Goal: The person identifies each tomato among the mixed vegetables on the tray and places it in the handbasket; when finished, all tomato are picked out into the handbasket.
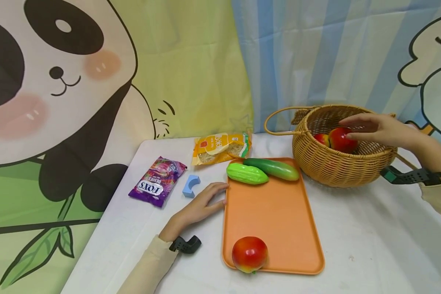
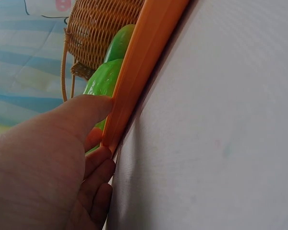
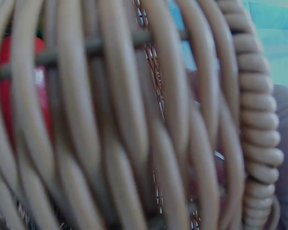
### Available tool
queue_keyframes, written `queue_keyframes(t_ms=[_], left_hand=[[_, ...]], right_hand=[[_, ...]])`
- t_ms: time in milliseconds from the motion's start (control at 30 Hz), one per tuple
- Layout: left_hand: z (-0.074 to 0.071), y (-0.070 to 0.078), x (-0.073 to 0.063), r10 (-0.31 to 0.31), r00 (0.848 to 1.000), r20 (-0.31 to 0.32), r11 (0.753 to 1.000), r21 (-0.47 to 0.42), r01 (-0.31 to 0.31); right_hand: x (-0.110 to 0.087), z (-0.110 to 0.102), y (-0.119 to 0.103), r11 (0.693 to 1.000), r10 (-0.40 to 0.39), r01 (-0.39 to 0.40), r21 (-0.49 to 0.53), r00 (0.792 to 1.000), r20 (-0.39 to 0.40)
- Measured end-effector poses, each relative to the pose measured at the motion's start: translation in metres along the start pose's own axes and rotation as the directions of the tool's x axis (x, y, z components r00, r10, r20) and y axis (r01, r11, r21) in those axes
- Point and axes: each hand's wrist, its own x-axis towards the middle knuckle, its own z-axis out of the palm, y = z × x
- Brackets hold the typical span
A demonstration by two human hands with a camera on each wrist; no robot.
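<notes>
My right hand (image 1: 378, 128) reaches over the rim of a wicker basket (image 1: 338, 163), fingers fairly straight, its thumb overlapping a shiny red fruit (image 1: 339, 141) inside. Beside that fruit shows another red one (image 1: 321, 139). The basket's weave (image 3: 120, 96) fills most of the right wrist view, with red showing through it. My left hand (image 1: 202, 203) lies at the left edge of an orange tray (image 1: 272, 216), thumb and fingertips touching its rim. On the tray are a light green bitter melon (image 1: 247, 173), a dark green cucumber (image 1: 272, 168) and a red-and-yellow fruit (image 1: 250, 254).
Left of the tray lie a purple Fox's Berries candy bag (image 1: 158, 181) and a light blue arch-shaped block (image 1: 191, 186). A yellow food packet (image 1: 222, 148) sits behind the tray. A basket handle (image 1: 279, 132) juts left. Printed curtains (image 1: 191, 69) hang behind the white table (image 1: 375, 245).
</notes>
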Motion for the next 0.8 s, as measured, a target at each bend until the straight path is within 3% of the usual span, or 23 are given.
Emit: queue_keyframes(t_ms=[467, 800], left_hand=[[0.0, -0.001, 0.0, -0.001, 1.0, 0.002, 1.0, 0.009, 0.001], [-0.001, 0.001, -0.001, -0.002, 1.0, 0.001, 1.0, 0.011, 0.002]], right_hand=[[-0.011, 0.009, -0.01, 0.998, -0.033, 0.038, 0.048, 0.993, -0.115], [-0.021, 0.018, -0.024, 0.976, -0.115, 0.143, 0.163, 0.979, -0.168]])
